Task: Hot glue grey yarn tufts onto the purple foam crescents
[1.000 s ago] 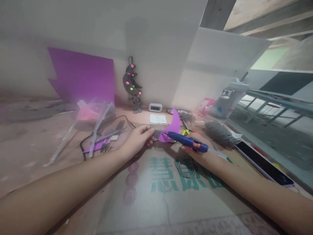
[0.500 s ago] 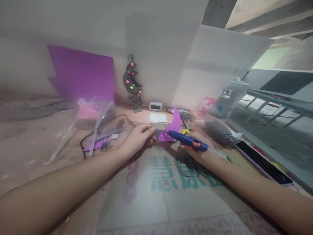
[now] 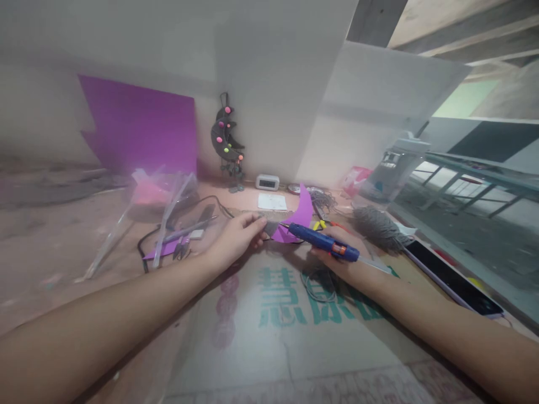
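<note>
My left hand [image 3: 246, 229] pinches the end of a purple paper crescent [image 3: 302, 213], where grey yarn [image 3: 272, 226] is wrapped around it. The bare purple part curves up to the right. In my right hand [image 3: 332, 247] is a blue glue gun [image 3: 324, 240], with a clear glue stick [image 3: 374, 264] coming out of its back end. Its nozzle points left, at the edge of the wrapped yarn; whether it touches I cannot tell. A thin loop of grey yarn [image 3: 319, 285] lies on the cardboard below my right hand.
A finished-looking grey crescent [image 3: 225, 134] with coloured dots hangs at the wall beside purple sheets [image 3: 147, 123]. A small white clock [image 3: 267, 182] stands behind my hands. Right are a grey yarn ball [image 3: 377, 227], a phone [image 3: 455, 278] and a plastic jug [image 3: 391, 168]. Glue sticks [image 3: 105, 241] lie left.
Almost nothing differs. Both hands, the crescent and the glue gun keep nearly the same place, with only a very slight shift of the view.
</note>
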Available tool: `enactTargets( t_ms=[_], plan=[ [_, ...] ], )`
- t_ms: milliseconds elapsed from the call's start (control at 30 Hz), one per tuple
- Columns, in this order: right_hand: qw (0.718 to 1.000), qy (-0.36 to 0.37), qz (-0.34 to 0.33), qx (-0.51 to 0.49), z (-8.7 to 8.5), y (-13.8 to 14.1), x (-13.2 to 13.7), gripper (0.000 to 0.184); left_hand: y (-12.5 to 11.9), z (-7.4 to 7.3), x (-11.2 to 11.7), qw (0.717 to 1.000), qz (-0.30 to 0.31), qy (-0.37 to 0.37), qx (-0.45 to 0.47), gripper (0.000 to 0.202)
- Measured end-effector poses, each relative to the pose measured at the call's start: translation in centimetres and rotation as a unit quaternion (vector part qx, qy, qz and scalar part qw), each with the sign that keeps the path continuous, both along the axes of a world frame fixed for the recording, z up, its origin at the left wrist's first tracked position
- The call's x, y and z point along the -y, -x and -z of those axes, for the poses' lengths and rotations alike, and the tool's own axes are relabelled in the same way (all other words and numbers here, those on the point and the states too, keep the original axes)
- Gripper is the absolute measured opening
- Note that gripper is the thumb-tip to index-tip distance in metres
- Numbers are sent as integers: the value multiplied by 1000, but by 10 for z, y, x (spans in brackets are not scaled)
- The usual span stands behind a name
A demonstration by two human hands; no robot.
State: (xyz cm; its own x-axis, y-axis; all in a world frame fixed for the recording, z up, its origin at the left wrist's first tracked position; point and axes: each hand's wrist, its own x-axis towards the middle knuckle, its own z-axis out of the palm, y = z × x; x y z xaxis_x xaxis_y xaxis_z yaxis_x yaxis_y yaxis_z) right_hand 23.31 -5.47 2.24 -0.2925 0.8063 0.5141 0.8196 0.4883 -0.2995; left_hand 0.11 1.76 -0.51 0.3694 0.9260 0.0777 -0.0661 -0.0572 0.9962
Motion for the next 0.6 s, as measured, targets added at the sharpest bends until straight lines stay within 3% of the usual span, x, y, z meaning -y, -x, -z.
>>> enactTargets(
  t_ms=[233, 600],
  plan=[
    [1000, -17, 15, 15, 3, -2, -4, 21, 1, -1, 1, 1000, -2, -5, -2, 21],
    [996, 53, 65, 8, 2, 1, -4, 26, 1, -2, 1, 1000, 1, -3, -4, 24]
  ],
)
